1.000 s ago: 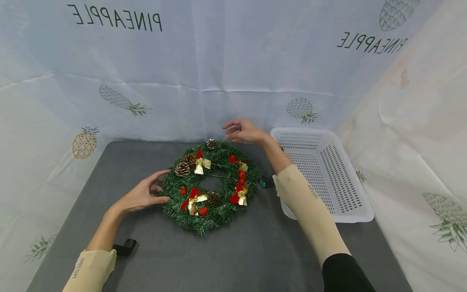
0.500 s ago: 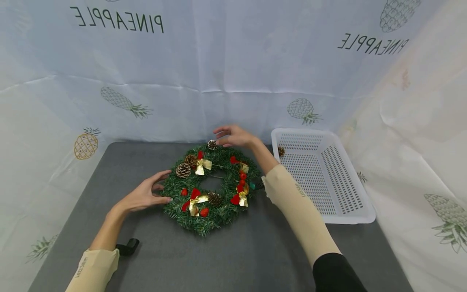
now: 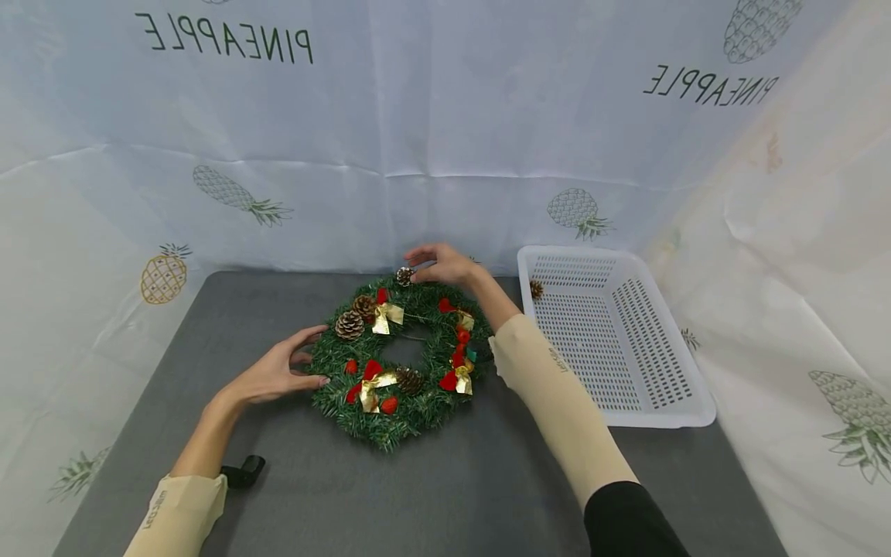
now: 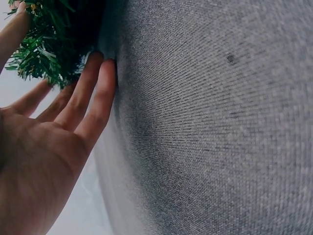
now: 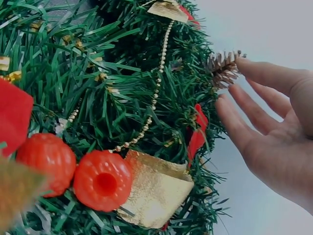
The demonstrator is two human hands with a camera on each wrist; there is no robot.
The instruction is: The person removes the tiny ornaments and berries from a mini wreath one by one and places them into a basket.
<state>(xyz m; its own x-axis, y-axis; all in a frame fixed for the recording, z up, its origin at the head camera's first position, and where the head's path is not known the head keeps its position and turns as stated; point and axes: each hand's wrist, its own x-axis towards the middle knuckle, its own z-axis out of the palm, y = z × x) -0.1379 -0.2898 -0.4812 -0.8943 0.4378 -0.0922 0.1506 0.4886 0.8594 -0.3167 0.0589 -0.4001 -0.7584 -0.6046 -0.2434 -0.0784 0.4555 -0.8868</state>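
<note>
A round green wreath [image 3: 334, 414] with gold bows, red ornaments and pinecones lies on the grey table. At its left edge rests my left hand [image 3: 274, 371], thumb near the top and fingers extended along the side. The left wrist view shows this hand [image 4: 54, 132] with its fingers straight and spread against the greenery. My right hand [image 3: 445, 265] is over the wreath's far edge beside a white-tipped pinecone [image 3: 404, 276]. In the right wrist view, one fingertip of that hand [image 5: 279, 117] meets the pinecone [image 5: 224, 69], while the other fingers stay extended and apart from it.
A white perforated basket [image 3: 619, 414] stands at the table's right, with a small pinecone [image 3: 536, 289] at its left wall. A curtain printed with pineapples [image 3: 445, 116] hangs directly behind the table [image 3: 445, 503].
My right hand has moved left and slightly down, from behind the wreath to the far pinecone. The left hand has kept its place at the left edge; the wreath looks unmoved.
</note>
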